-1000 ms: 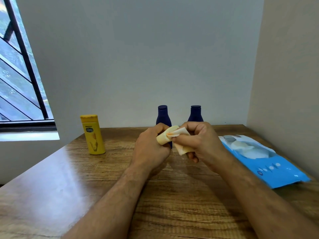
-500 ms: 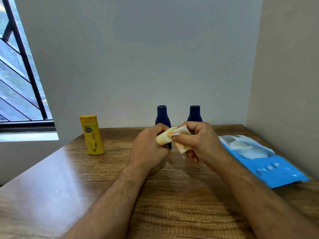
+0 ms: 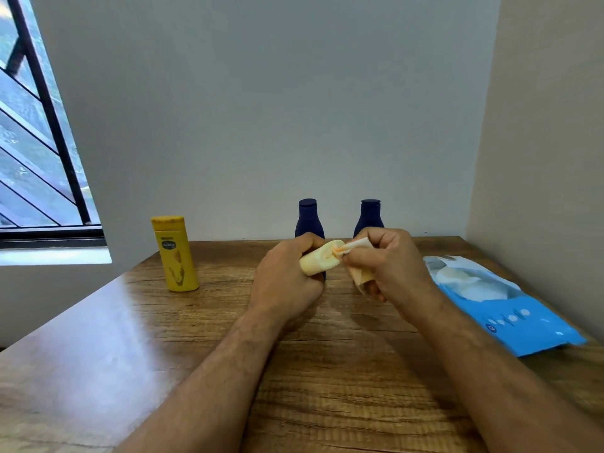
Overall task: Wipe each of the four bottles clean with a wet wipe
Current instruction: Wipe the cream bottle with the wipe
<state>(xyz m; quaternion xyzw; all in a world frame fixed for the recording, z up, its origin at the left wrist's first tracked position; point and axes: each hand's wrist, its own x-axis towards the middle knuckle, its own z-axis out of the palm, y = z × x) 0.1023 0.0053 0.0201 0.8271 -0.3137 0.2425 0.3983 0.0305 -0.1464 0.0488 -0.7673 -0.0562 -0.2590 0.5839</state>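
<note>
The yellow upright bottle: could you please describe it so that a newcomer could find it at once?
Start at the window on the left, then drop to the wooden table. The yellow upright bottle stands alone there, left of both dark blue bottles, and no hand touches it.

Daylight from the window (image 3: 36, 142) (left); tabletop (image 3: 98, 338) glare; soft focus.
</note>
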